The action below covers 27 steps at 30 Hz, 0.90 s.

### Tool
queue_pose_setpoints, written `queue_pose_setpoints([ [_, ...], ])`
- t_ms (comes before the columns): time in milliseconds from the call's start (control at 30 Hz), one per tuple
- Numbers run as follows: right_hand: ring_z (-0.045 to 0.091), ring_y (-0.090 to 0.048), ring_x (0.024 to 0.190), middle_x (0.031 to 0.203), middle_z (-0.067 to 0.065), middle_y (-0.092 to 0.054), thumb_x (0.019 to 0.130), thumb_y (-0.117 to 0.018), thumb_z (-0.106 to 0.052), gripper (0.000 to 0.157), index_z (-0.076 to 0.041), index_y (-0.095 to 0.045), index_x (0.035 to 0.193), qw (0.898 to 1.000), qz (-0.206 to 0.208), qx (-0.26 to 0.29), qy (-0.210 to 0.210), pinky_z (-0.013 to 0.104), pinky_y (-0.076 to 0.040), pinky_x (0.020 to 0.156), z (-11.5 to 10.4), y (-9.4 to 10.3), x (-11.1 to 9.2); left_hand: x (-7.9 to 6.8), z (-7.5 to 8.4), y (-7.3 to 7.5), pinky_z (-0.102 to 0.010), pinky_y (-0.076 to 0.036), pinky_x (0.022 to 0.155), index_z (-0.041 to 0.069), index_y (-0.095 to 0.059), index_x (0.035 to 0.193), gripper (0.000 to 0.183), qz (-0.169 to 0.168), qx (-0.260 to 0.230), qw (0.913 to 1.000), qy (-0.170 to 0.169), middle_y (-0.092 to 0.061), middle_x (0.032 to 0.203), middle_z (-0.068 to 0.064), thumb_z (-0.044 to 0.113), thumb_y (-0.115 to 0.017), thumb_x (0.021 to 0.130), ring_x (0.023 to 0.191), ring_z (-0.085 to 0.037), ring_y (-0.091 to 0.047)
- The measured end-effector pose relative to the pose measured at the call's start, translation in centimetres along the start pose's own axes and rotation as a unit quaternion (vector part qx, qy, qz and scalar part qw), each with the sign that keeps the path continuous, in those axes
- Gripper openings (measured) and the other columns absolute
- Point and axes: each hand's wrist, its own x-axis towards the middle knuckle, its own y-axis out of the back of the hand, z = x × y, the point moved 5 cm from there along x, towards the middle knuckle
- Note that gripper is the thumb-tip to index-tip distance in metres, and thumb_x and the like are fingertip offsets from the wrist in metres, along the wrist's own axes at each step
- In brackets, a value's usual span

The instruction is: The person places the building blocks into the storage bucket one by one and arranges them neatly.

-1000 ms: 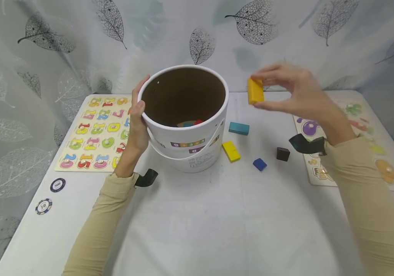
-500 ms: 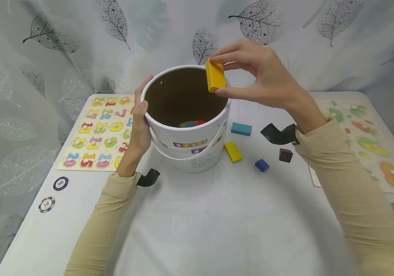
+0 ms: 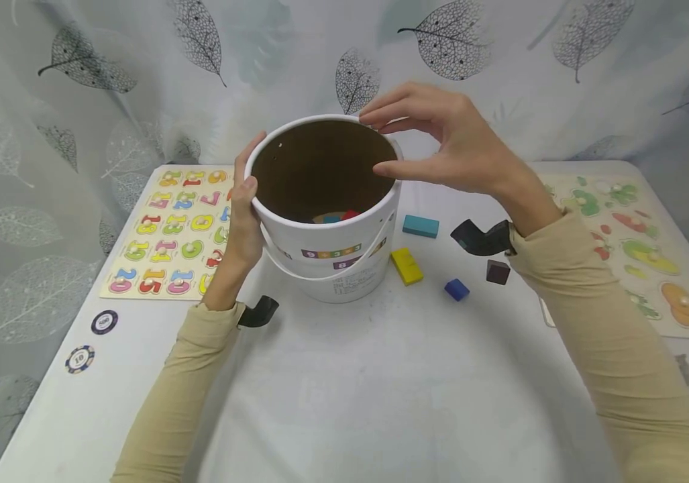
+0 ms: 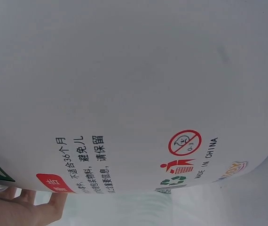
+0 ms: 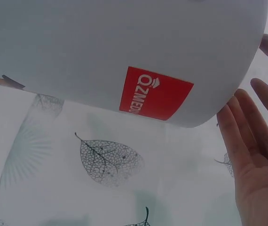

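Observation:
A white bucket (image 3: pixel 320 265) with a wire-like white handle stands on the table, its dark inside facing up. My left hand (image 3: pixel 246 215) grips its left rim, thumb outside and fingers wrapping behind; fingers show low in the left wrist view beside the printed wall. Over the right rim hovers my right hand (image 3: pixel 435 137), thumb and fingers spread apart with nothing between them. A few coloured pieces, red (image 3: pixel 350 215) and blue (image 3: pixel 332 219) among them, show at the bucket's bottom. To its right lie a teal block (image 3: pixel 420 226), yellow block (image 3: pixel 407 266), blue block (image 3: pixel 457 290) and dark brown block (image 3: pixel 498 272).
A wooden number puzzle board (image 3: pixel 163 235) lies left of the bucket, and a vegetable puzzle board (image 3: pixel 652 268) lies on the right, partly behind the right sleeve. Two round chips (image 3: pixel 104 322) sit near the table's left edge. A leaf-patterned curtain (image 3: pixel 296 60) hangs behind.
My right hand moved left to the bucket's rim carrying a yellow block, then let go of it; the block is out of sight now. The left hand stayed on the rim.

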Motion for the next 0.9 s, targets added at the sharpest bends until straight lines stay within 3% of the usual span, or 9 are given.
queue_pose_setpoints([
  [233,0.022,-0.062,0.110,0.119,0.005,-0.066,0.071,-0.076,0.014,0.049,0.006,-0.065,0.118,0.999,0.044,-0.002,0.018,0.027,-0.050,0.096,0.7,1.2,-1.2,0.0,0.1,0.0,-0.041,-0.040,0.102,0.020,-0.034,0.150,0.072,0.000,-0.001,1.0000,-0.001,-0.044,0.145,-0.008,0.053,-0.038,0.086,0.128,-0.032,-0.042],
  [467,0.020,-0.061,0.105,0.118,0.006,-0.066,0.075,-0.073,0.013,0.044,0.009,-0.064,0.118,0.993,0.096,0.038,-0.059,0.021,-0.049,0.095,4.1,2.4,-5.2,0.1,0.0,-0.3,-0.042,-0.039,0.103,0.018,-0.032,0.151,0.073,-0.011,-0.025,0.9996,0.000,-0.043,0.145,-0.010,0.051,-0.038,0.086,0.128,-0.034,-0.041],
  [600,0.017,-0.060,0.106,0.118,0.011,-0.064,0.074,-0.074,0.012,0.046,0.006,-0.065,0.119,0.992,0.080,0.028,-0.098,0.020,-0.049,0.094,6.8,1.5,-7.4,0.1,0.0,-0.2,-0.042,-0.039,0.102,0.018,-0.033,0.150,0.073,-0.004,-0.022,0.9997,0.003,-0.044,0.145,-0.009,0.052,-0.039,0.086,0.127,-0.032,-0.042],
  [700,0.015,-0.061,0.108,0.120,0.010,-0.064,0.077,-0.077,0.003,0.046,-0.001,-0.066,0.121,0.987,0.053,-0.013,-0.154,0.018,-0.048,0.096,9.1,0.4,-9.0,0.0,0.0,-0.2,-0.041,-0.039,0.102,0.018,-0.033,0.150,0.073,-0.001,-0.017,0.9998,0.005,-0.044,0.145,-0.008,0.052,-0.039,0.086,0.128,-0.031,-0.042],
  [800,0.018,-0.061,0.110,0.122,0.008,-0.064,0.079,-0.078,-0.006,0.044,-0.007,-0.066,0.122,0.975,0.016,-0.050,-0.214,0.026,-0.047,0.100,11.4,-0.8,-10.3,0.0,0.1,-0.1,-0.041,-0.039,0.102,0.017,-0.033,0.150,0.073,-0.001,-0.018,0.9998,0.003,-0.044,0.145,-0.009,0.051,-0.038,0.086,0.128,-0.031,-0.042],
  [900,0.028,-0.061,0.113,0.123,0.011,-0.063,0.080,-0.078,-0.008,0.043,-0.005,-0.065,0.121,0.965,-0.022,-0.057,-0.256,0.042,-0.045,0.104,13.3,-1.9,-11.3,0.0,0.1,-0.2,-0.041,-0.039,0.101,0.017,-0.033,0.150,0.073,-0.002,-0.021,0.9998,-0.001,-0.044,0.145,-0.010,0.052,-0.038,0.086,0.128,-0.031,-0.041],
])
